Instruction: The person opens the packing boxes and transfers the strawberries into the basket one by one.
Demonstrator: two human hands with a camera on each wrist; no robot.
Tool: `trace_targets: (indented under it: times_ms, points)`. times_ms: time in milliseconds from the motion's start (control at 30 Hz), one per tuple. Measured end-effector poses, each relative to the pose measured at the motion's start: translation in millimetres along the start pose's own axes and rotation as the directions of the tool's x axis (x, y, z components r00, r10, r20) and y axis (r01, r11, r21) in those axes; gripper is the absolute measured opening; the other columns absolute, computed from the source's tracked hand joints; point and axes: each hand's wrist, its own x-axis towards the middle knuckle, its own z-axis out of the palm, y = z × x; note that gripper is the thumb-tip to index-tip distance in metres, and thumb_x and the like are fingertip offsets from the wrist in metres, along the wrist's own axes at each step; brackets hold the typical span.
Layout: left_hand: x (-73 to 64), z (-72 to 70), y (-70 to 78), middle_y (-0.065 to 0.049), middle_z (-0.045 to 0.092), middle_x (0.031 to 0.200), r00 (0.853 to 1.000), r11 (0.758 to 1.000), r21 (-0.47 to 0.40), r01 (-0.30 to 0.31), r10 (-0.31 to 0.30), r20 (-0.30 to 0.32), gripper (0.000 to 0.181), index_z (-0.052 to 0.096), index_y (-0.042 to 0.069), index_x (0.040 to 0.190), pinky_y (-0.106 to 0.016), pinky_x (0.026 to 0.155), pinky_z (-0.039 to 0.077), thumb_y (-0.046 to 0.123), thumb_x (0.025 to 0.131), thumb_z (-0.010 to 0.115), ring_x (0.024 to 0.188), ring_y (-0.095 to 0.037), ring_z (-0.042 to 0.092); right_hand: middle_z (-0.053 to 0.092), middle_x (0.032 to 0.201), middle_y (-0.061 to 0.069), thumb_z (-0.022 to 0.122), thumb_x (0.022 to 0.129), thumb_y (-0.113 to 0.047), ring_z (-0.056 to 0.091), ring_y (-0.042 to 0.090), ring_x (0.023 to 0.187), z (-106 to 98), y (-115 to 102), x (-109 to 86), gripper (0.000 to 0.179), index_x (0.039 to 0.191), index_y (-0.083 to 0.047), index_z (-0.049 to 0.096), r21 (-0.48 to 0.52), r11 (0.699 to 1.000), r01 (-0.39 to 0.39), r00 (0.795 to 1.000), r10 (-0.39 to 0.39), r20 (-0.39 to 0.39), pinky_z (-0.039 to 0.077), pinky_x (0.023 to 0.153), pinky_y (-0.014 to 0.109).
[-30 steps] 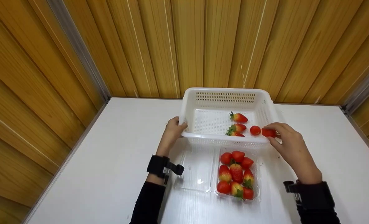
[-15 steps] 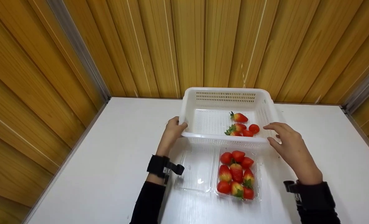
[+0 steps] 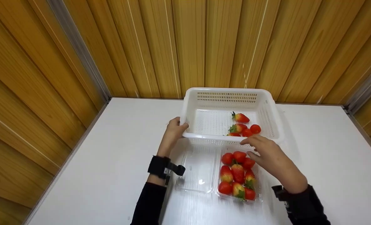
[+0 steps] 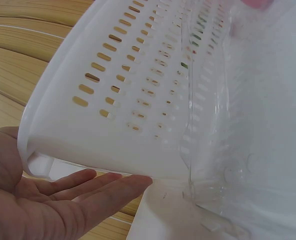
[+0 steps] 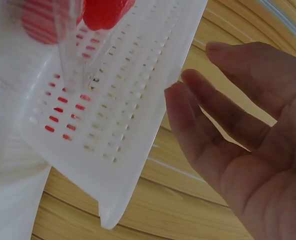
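My left hand (image 3: pixel 173 129) grips the left rim of a white perforated plastic basket (image 3: pixel 230 92), its thumb over the rim. In the left wrist view the left hand's fingers (image 4: pixel 113 192) lie under the basket's edge. Inside the basket are several strawberries, among them one with green leaves (image 3: pixel 241 118) and a round red one (image 3: pixel 255 128). My right hand (image 3: pixel 273 156) hovers by the basket's near rim, fingers loosely bent and holding nothing. Partly beneath it, a clear plastic clamshell (image 3: pixel 259 190) holds several strawberries (image 3: pixel 237 173).
The clamshell's transparent lid (image 3: pixel 196 175) lies opened out to the left, in front of the basket. All stands on a white table (image 3: pixel 119 156). Yellow wood-look panels (image 3: pixel 188 47) rise behind and to the sides.
My right hand let go of a red strawberry inside the basket, at its right end. It then moved left and nearer, over the near rim. The left hand stayed put.
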Motion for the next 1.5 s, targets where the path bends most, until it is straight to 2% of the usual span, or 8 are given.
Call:
trace_targets:
  times_ms: [200, 500, 767, 900, 1033, 1200, 1500]
  points:
    - [0.1, 0.2, -1.2, -0.025, 0.063, 0.124, 1.000, 1.000, -0.015, -0.002, 0.002, -0.008, 0.043, 0.052, -0.011, 0.133, -0.038, 0.083, 0.060, 0.010, 0.096, 0.056, 0.113, -0.040, 0.064, 0.070, 0.113, 0.012, 0.077, 0.084, 0.004, 0.066, 0.034, 0.102, 12, -8, 3.1, 0.031, 0.113, -0.005, 0.070, -0.033, 0.999, 0.023, 0.992, -0.019, 0.122, 0.058, 0.089, 0.050]
    - [0.1, 1.6, 0.5, -0.027, 0.062, 0.127, 1.000, 1.000, -0.011, 0.000, 0.000, -0.020, 0.046, 0.052, -0.012, 0.135, -0.041, 0.085, 0.060, 0.010, 0.095, 0.056, 0.114, -0.040, 0.064, 0.070, 0.112, 0.012, 0.076, 0.085, 0.003, 0.064, 0.034, 0.107, 21, -4, 5.0, 0.032, 0.116, -0.001, 0.069, -0.056, 0.998, 0.023, 0.965, -0.008, 0.264, 0.054, 0.095, 0.052]
    - [-1.3, 1.2, 2.1, -0.027, 0.062, 0.126, 0.999, 1.000, 0.010, -0.003, 0.003, -0.034, 0.045, 0.053, -0.011, 0.134, -0.041, 0.085, 0.060, 0.011, 0.095, 0.056, 0.113, -0.040, 0.064, 0.068, 0.111, 0.012, 0.077, 0.085, 0.003, 0.064, 0.032, 0.103, 28, 2, 5.9, 0.030, 0.113, -0.001, 0.069, -0.051, 0.997, 0.053, 0.960, -0.036, 0.277, 0.055, 0.093, 0.050]
    - [-1.7, 1.1, 2.1, -0.026, 0.062, 0.126, 1.000, 1.000, 0.008, -0.004, 0.004, -0.022, 0.045, 0.052, -0.010, 0.135, -0.039, 0.082, 0.060, 0.012, 0.096, 0.056, 0.113, -0.040, 0.064, 0.065, 0.111, 0.012, 0.077, 0.084, 0.004, 0.062, 0.031, 0.101, 31, 4, 6.1, 0.031, 0.114, -0.001, 0.069, -0.055, 0.998, 0.037, 0.962, -0.021, 0.273, 0.056, 0.091, 0.049]
    - [-1.9, 1.0, 1.4, -0.027, 0.062, 0.125, 1.000, 0.999, -0.033, -0.011, 0.011, -0.005, 0.044, 0.051, -0.011, 0.135, -0.041, 0.082, 0.061, 0.011, 0.098, 0.056, 0.114, -0.044, 0.063, 0.062, 0.108, 0.011, 0.078, 0.083, 0.004, 0.059, 0.030, 0.099, 34, 6, 5.9, 0.033, 0.115, 0.000, 0.069, -0.059, 0.998, 0.007, 0.961, 0.009, 0.277, 0.056, 0.090, 0.048]
    - [-1.6, 1.6, 1.6, -0.028, 0.063, 0.123, 1.000, 0.999, -0.035, -0.019, 0.018, -0.013, 0.043, 0.052, -0.012, 0.133, -0.041, 0.083, 0.061, 0.010, 0.096, 0.056, 0.114, -0.045, 0.063, 0.060, 0.105, 0.009, 0.079, 0.083, 0.003, 0.057, 0.028, 0.097, 35, 5, 5.6, 0.031, 0.112, -0.001, 0.070, -0.062, 0.998, -0.024, 0.958, 0.041, 0.284, 0.056, 0.087, 0.046]
    - [0.4, 1.7, 0.6, -0.029, 0.062, 0.125, 1.000, 0.999, -0.039, -0.007, 0.006, -0.007, 0.043, 0.052, -0.012, 0.134, -0.040, 0.083, 0.061, 0.008, 0.096, 0.055, 0.114, -0.044, 0.063, 0.062, 0.105, 0.009, 0.080, 0.082, 0.002, 0.057, 0.028, 0.097, 36, 5, 6.7, 0.027, 0.106, -0.005, 0.069, -0.062, 0.998, -0.027, 0.957, 0.044, 0.288, 0.055, 0.090, 0.048]
